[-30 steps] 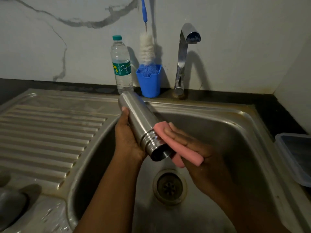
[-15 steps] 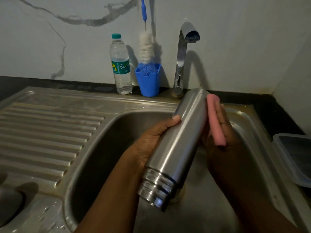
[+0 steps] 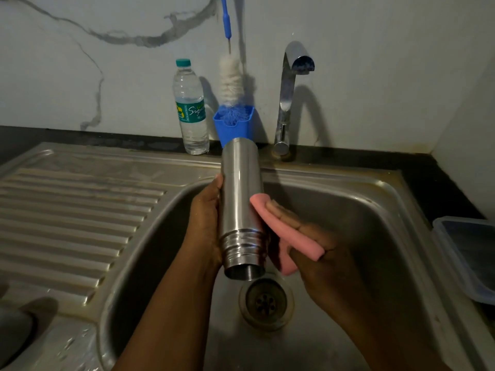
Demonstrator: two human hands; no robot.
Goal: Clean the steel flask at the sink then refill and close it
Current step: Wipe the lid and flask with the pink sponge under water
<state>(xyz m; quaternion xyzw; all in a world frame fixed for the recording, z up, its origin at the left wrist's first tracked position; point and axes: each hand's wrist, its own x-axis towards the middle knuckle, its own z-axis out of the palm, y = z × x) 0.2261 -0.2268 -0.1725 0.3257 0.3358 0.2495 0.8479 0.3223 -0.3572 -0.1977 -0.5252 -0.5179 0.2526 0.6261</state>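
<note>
Left hand grips flask.

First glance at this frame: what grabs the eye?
The steel flask, held mouth-down over the sink basin just above the drain, in the left hand grip. The right hand presses a pink sponge against its side. Behind, a bottle brush stands in a blue holder between a water bottle and the tap.
</note>
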